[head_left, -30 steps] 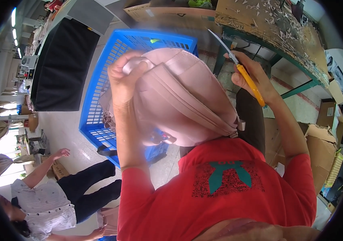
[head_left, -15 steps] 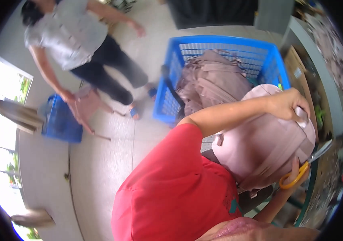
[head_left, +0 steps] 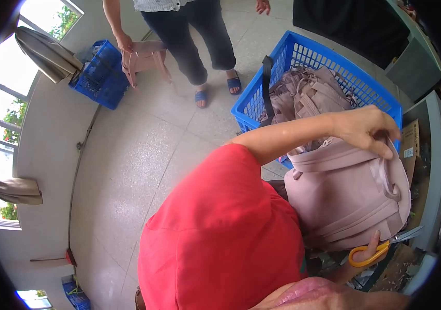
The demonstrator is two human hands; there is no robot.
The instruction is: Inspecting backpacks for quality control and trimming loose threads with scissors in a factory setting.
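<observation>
Pink backpack (head_left: 344,196), held between both hands: left hand (head_left: 368,129) clamped on its far top, right hand (head_left: 370,248), gripping orange-handled scissors (head_left: 381,248), at its near underside.

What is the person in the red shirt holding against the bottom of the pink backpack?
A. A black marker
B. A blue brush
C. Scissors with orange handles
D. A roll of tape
C: the right hand grips orange-handled scissors just below the pink backpack, while the left hand holds the backpack's top.
</observation>
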